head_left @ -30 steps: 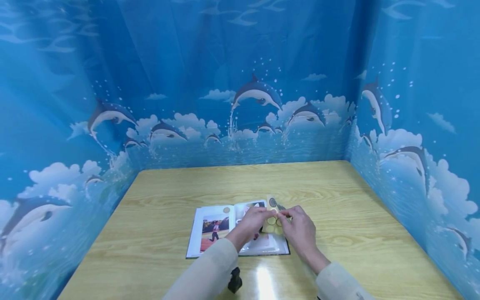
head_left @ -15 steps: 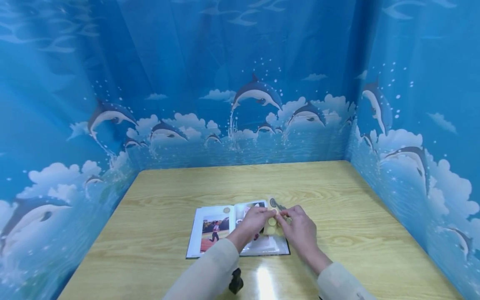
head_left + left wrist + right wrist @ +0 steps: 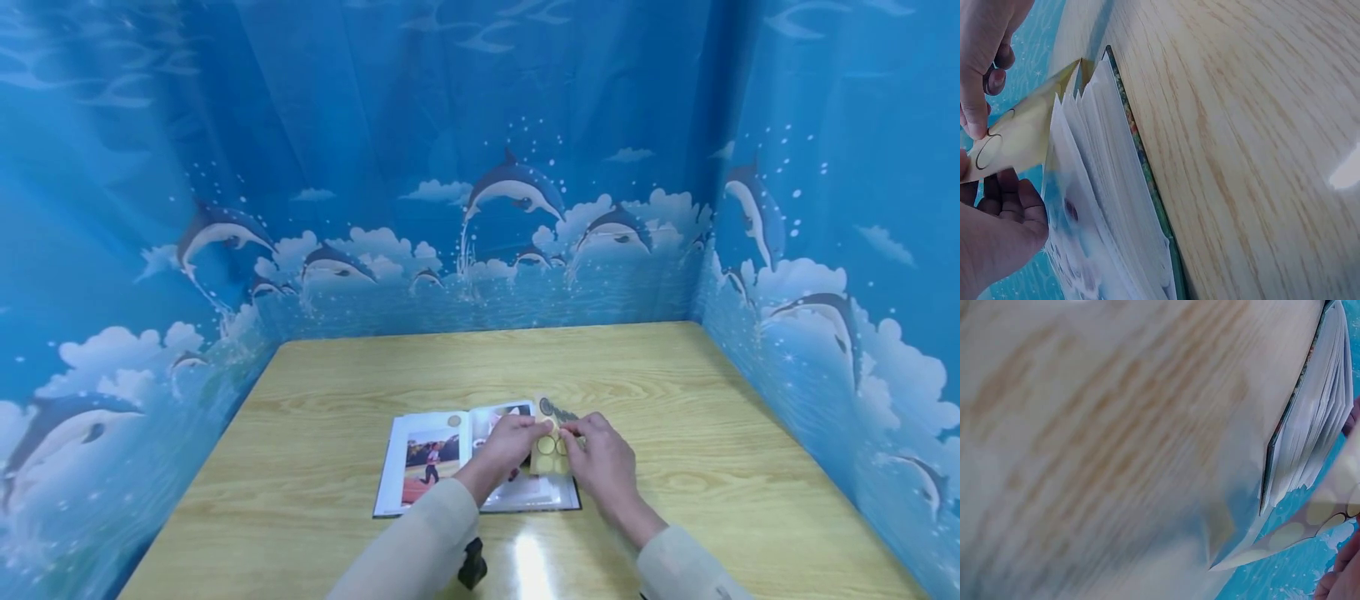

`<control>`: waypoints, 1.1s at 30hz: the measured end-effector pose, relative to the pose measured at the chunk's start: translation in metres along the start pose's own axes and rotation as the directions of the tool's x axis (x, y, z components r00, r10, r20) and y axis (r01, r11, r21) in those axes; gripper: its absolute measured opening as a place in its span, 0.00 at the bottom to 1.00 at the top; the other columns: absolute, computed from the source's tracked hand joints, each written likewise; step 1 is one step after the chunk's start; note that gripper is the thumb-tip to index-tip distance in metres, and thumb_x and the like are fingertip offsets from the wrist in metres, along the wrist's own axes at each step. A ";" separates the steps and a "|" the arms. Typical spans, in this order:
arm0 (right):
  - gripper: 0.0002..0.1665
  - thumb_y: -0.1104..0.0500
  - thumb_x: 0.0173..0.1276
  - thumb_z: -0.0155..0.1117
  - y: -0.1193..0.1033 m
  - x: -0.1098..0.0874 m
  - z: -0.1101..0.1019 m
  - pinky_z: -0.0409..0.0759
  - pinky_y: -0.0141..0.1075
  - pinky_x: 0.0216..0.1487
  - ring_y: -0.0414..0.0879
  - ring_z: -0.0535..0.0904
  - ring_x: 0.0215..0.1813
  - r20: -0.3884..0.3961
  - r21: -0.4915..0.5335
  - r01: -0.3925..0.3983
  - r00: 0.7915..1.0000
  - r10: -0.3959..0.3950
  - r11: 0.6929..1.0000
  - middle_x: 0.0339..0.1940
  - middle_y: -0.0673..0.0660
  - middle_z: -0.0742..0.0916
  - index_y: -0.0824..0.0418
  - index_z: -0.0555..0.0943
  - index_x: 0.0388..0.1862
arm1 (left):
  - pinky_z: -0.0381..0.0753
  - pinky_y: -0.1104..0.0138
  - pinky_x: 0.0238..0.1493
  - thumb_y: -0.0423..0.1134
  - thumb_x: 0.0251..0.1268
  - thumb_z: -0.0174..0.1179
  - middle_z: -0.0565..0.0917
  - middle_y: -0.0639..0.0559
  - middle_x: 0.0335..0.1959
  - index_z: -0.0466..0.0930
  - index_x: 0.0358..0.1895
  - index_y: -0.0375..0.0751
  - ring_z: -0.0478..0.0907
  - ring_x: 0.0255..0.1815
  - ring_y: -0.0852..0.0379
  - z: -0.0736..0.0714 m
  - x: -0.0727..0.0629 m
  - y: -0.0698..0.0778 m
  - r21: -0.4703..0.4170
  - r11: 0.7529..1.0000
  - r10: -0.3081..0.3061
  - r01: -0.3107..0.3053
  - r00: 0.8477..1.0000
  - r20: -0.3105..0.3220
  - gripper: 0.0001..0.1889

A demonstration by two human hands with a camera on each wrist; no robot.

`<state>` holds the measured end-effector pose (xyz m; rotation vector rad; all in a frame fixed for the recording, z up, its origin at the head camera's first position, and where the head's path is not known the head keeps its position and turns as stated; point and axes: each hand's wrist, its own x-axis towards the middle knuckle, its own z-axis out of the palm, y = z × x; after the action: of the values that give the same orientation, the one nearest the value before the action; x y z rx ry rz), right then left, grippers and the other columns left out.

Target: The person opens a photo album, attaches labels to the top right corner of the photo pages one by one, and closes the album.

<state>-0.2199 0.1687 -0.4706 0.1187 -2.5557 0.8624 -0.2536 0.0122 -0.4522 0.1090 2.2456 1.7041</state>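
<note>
My left hand grips a yellowish sheet of round stickers by its upper edge, thumb on top. At the sheet's right side my right hand pinches at one of the circles with thumb and forefinger. In the left wrist view the sheet is raised and slightly curved, with a dark outlined circle between the two hands. Under it lies an open photo album, its thick pages fanned in both wrist views. Its left page bears a photo of a running figure and a round sticker.
The wood-grain table extends around the album. Beyond the sheet lies a dark strip with round shapes, partly hidden by the right hand. A dolphin-print curtain encloses the back and sides. A small black object shows beside the left sleeve.
The sticker sheet has tilted and shifted slightly right, so its outlined circles show more fully. My right fingers have moved a little along its edge; the album stays in place.
</note>
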 end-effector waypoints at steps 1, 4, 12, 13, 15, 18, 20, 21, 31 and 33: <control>0.09 0.57 0.65 0.70 0.000 0.000 -0.001 0.72 0.34 0.25 0.39 0.71 0.24 0.004 0.002 -0.011 1.000 0.011 1.000 0.34 0.51 0.82 0.60 0.88 0.41 | 0.78 0.51 0.53 0.51 0.68 0.60 0.84 0.46 0.43 0.85 0.37 0.41 0.79 0.48 0.48 0.000 0.000 0.001 0.000 1.000 0.000 0.000 1.000 0.001 0.16; 0.09 0.55 0.65 0.70 0.001 0.001 -0.002 0.74 0.36 0.28 0.41 0.73 0.27 0.017 -0.002 -0.038 0.999 0.038 0.999 0.34 0.51 0.82 0.59 0.88 0.41 | 0.78 0.62 0.39 0.50 0.70 0.59 0.82 0.50 0.32 0.84 0.35 0.41 0.76 0.35 0.55 0.001 0.000 0.002 0.005 1.000 0.004 -0.004 1.000 0.003 0.15; 0.10 0.54 0.65 0.69 0.006 0.002 -0.004 0.76 0.39 0.31 0.45 0.77 0.32 0.018 -0.008 -0.099 0.995 0.099 0.995 0.39 0.53 0.83 0.58 0.88 0.39 | 0.62 0.71 0.19 0.50 0.67 0.63 0.73 0.57 0.20 0.84 0.30 0.44 0.64 0.20 0.61 0.003 0.002 -0.001 0.050 0.999 0.019 -0.018 1.000 -0.012 0.14; 0.09 0.54 0.65 0.69 0.006 0.002 -0.004 0.75 0.39 0.30 0.45 0.77 0.32 0.012 -0.005 -0.108 0.994 0.108 0.994 0.40 0.54 0.82 0.58 0.87 0.39 | 0.62 0.71 0.20 0.50 0.67 0.63 0.72 0.57 0.19 0.83 0.28 0.44 0.64 0.20 0.61 0.003 0.002 -0.001 0.045 0.999 0.018 -0.018 1.000 -0.012 0.14; 0.09 0.54 0.65 0.68 0.007 0.002 -0.005 0.74 0.37 0.29 0.45 0.76 0.31 0.001 0.002 -0.122 0.993 0.122 0.993 0.42 0.55 0.82 0.58 0.87 0.39 | 0.62 0.71 0.20 0.48 0.66 0.64 0.73 0.57 0.20 0.81 0.27 0.44 0.64 0.20 0.61 0.004 0.002 -0.002 0.040 0.999 0.006 -0.005 1.000 -0.016 0.13; 0.09 0.56 0.66 0.67 0.008 0.003 -0.005 0.73 0.36 0.28 0.45 0.76 0.30 -0.007 0.006 -0.139 0.990 0.139 0.990 0.43 0.56 0.83 0.59 0.87 0.39 | 0.65 0.72 0.22 0.43 0.65 0.65 0.78 0.55 0.24 0.83 0.29 0.43 0.67 0.22 0.61 0.007 0.003 -0.002 0.024 1.000 -0.002 0.002 1.000 -0.028 0.09; 0.09 0.56 0.67 0.67 0.009 0.003 -0.006 0.75 0.38 0.28 0.46 0.77 0.31 -0.010 0.008 -0.148 0.989 0.148 0.989 0.43 0.56 0.83 0.60 0.86 0.39 | 0.67 0.72 0.23 0.41 0.65 0.65 0.80 0.54 0.26 0.85 0.32 0.43 0.70 0.24 0.61 0.008 0.003 -0.003 0.012 1.000 -0.012 0.013 0.999 -0.049 0.06; 0.09 0.56 0.67 0.66 0.010 0.003 -0.007 0.75 0.39 0.29 0.47 0.78 0.32 -0.011 0.006 -0.152 0.988 0.152 0.988 0.43 0.57 0.83 0.61 0.86 0.39 | 0.68 0.72 0.23 0.40 0.64 0.66 0.81 0.54 0.26 0.86 0.33 0.43 0.71 0.24 0.61 0.009 0.004 -0.003 0.005 1.000 -0.012 0.012 0.998 -0.062 0.05; 0.11 0.55 0.69 0.63 0.019 0.008 -0.016 0.78 0.48 0.39 0.54 0.80 0.41 -0.026 0.077 -0.238 0.970 0.240 0.968 0.47 0.58 0.84 0.62 0.85 0.39 | 0.75 0.72 0.27 0.39 0.62 0.68 0.83 0.54 0.29 0.87 0.39 0.43 0.75 0.27 0.61 0.012 0.006 -0.001 -0.024 0.998 -0.054 0.051 0.991 -0.120 0.06; 0.11 0.55 0.70 0.63 0.023 0.009 -0.021 0.77 0.48 0.40 0.54 0.80 0.42 -0.037 0.098 -0.261 0.963 0.265 0.960 0.48 0.59 0.84 0.62 0.85 0.40 | 0.76 0.72 0.27 0.39 0.62 0.68 0.83 0.54 0.30 0.87 0.39 0.42 0.76 0.27 0.61 0.012 0.006 -0.001 -0.028 0.998 -0.051 0.048 0.992 -0.119 0.06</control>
<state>-0.2252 0.2001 -0.4648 -0.2180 -2.5209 1.0678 -0.2558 0.0248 -0.4570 -0.0565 2.2903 1.7557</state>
